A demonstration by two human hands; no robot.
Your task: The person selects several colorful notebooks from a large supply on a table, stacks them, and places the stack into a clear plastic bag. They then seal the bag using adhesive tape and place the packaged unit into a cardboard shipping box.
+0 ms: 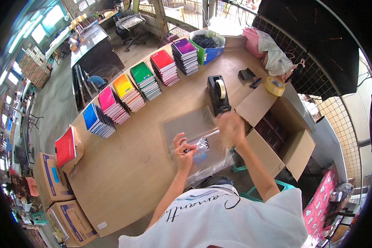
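Observation:
My left hand (183,151) pinches a small clear plastic packet (202,144) with dark pieces in it; what the pieces are is too small to make out. Smeared by motion, my right hand (230,127) is just in front of the black tape dispenser (217,97), and its fingers do not show clearly. Beneath both hands, clear plastic bags (186,124) lie flat at the near edge of the table (140,165), some hanging over it.
Stacks of notebooks (163,66) in several colours line the far edge. Red booklets (66,146) are at the left. An open carton (297,153) stands at my right, near a tape roll (274,86). A blue-green bin (208,45) sits at the back.

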